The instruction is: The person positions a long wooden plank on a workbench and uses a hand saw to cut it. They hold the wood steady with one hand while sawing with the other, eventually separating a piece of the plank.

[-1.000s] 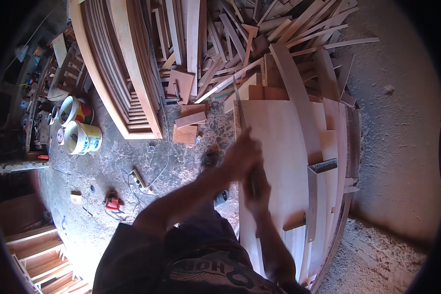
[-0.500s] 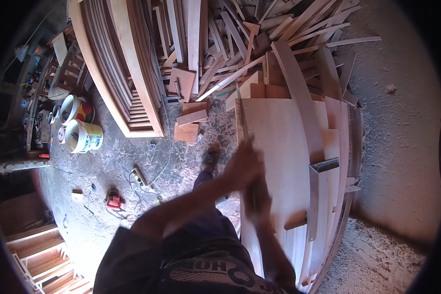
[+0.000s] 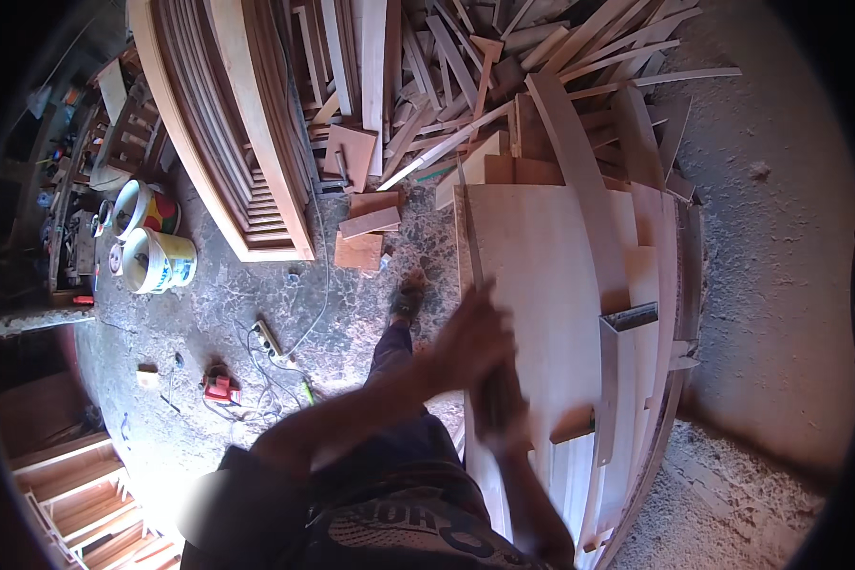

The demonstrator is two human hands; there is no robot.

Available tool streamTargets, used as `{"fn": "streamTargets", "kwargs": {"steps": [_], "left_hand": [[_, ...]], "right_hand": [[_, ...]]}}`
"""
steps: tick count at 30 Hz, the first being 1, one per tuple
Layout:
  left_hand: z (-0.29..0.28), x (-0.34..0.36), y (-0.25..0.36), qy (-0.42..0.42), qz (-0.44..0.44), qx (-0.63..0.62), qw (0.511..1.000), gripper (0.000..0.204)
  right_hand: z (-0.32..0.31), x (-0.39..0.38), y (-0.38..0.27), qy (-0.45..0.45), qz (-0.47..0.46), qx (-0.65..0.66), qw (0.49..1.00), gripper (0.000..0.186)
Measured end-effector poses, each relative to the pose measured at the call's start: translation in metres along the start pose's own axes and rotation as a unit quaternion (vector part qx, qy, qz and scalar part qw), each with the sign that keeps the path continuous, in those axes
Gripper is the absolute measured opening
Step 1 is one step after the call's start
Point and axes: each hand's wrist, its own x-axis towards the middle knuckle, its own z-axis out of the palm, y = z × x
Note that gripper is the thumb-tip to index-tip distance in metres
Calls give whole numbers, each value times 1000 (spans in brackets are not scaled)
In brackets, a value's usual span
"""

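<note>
My left hand (image 3: 473, 340), blurred, is closed over the far end of a brown block-shaped wooden tool (image 3: 493, 388). At the tool's near end my right hand (image 3: 500, 424) is closed round it, its fingers smeared by motion. Both hands are over the left edge of a broad pale board (image 3: 532, 275). A narrow upright wooden strip (image 3: 471, 228) runs away from me beyond my left hand, along the same board edge. The exact kind of the tool is too blurred to tell.
Long planks and a metal-ended bar (image 3: 627, 318) lie on the board stack at right, beside a wall (image 3: 760, 237). Louvred frames (image 3: 266, 190) and scrap wood (image 3: 446, 85) lie ahead. On the floor are buckets (image 3: 166, 261), a power strip (image 3: 266, 337) with cords, and a red tool (image 3: 220, 388).
Both hands have shifted a little toward me with the brown tool between them. Their grip looks the same.
</note>
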Motion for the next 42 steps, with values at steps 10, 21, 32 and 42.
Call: {"fn": "streamTargets", "kwargs": {"steps": [10,21,32,42], "left_hand": [[-1,-23,83,-103,-68,-5,992,12],[32,78,-122,-158,-52,168,972,13],[7,58,-88,-115,-29,155,981,6],[-22,-26,109,-116,-90,-13,989,14]], "right_hand": [[-42,-87,-3,-56,57,25,996,65],[10,102,1,7,9,-16,1000,61],[24,99,-10,39,-92,-22,995,56],[-49,-118,-8,-87,85,-47,991,76]]}}
